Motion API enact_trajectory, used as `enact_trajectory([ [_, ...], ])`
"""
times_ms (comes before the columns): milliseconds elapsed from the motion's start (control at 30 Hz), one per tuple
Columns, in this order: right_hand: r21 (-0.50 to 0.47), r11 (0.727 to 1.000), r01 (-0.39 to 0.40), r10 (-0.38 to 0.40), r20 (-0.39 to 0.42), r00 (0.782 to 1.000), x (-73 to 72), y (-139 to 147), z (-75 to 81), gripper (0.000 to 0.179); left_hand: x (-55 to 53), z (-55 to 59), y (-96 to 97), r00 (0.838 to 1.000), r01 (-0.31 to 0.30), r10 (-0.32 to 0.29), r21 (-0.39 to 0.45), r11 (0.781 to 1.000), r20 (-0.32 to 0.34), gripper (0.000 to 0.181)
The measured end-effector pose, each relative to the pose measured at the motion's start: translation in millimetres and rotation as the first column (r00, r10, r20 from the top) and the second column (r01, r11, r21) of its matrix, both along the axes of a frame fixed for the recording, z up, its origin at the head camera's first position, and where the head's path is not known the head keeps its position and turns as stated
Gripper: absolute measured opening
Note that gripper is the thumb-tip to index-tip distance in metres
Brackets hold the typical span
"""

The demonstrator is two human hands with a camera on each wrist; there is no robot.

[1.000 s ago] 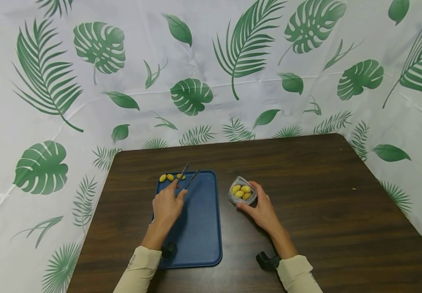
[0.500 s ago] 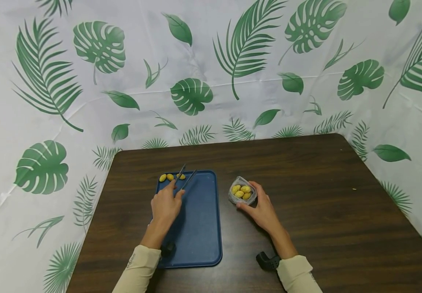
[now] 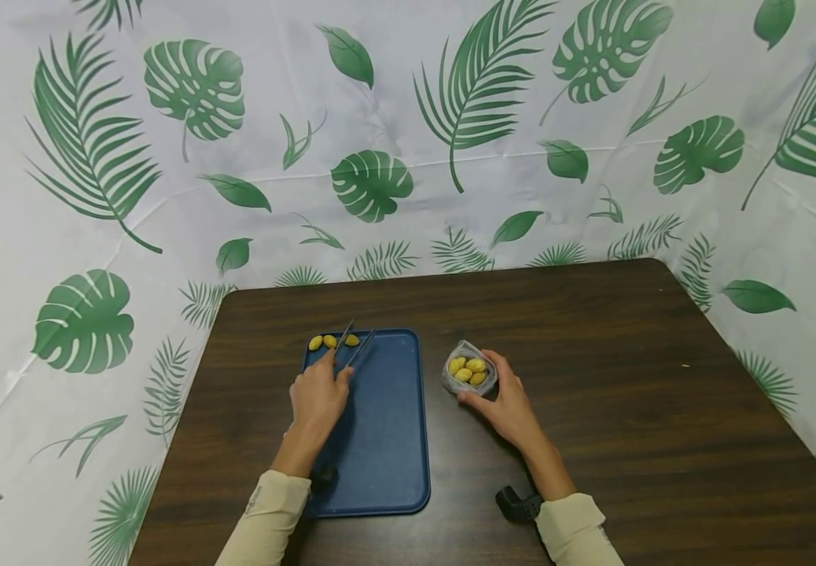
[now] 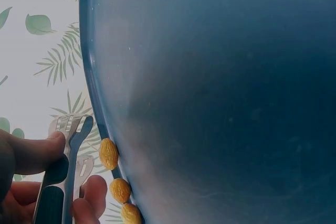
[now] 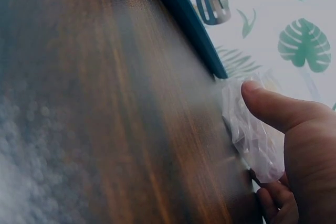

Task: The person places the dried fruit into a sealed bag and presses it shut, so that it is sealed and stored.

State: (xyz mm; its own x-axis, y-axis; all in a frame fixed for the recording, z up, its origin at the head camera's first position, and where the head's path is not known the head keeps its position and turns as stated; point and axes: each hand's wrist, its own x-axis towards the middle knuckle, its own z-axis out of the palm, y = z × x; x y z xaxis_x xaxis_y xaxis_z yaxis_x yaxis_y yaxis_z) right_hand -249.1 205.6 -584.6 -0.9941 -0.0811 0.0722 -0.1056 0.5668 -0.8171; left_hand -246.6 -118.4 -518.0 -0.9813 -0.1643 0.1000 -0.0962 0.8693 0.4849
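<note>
On the left hand (image 3: 316, 399), I read thumb and fingers pinching metal tongs with dark grip panels (image 4: 56, 172), arms apart. On the right hand (image 3: 510, 409), thumb and fingers curve around a clear plastic bag (image 5: 252, 135) containing yellow oval pieces (image 3: 463, 375). Below the tongs, three similar yellow ovals (image 3: 330, 342) line the far edge of a blue rectangular tray (image 3: 380, 440); I cannot confirm tong contact. Tray and bag rest apart on a dark wood-grain table (image 3: 592, 377).
</note>
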Motion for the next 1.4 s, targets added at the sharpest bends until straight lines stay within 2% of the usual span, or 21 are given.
enact_trajectory([
  [333, 0.002, 1.000, 0.002, -0.002, 0.004, 1.000, 0.0, -0.3, 0.3, 0.089, -2.8, -1.3, -1.9, 1.000, -0.012, 0.012, -0.070, 0.997, -0.005, 0.054],
  [700, 0.002, 1.000, 0.006, -0.006, 0.001, 1.000, -0.5, -1.6, 1.4, 0.088, -6.1, -2.5, -2.7, 0.999, -0.034, 0.037, -0.107, 0.994, 0.029, 0.051],
  [933, 0.003, 1.000, 0.004, -0.004, 0.001, 1.000, -0.8, -2.0, 1.2, 0.088, -4.8, -3.9, -3.7, 0.999, -0.029, 0.027, -0.118, 0.993, -0.019, 0.041],
  [1200, 0.002, 1.000, 0.003, -0.003, -0.001, 1.000, -0.4, -1.1, 0.1, 0.088, -2.9, -7.9, -5.6, 0.994, -0.023, 0.016, -0.067, 0.998, -0.106, 0.034],
  [1400, -0.003, 1.000, 0.008, -0.008, 0.014, 1.000, 0.9, -0.3, 0.8, 0.089, -0.1, -5.4, -5.6, 0.992, -0.007, 0.002, -0.039, 0.999, -0.129, 0.035],
])
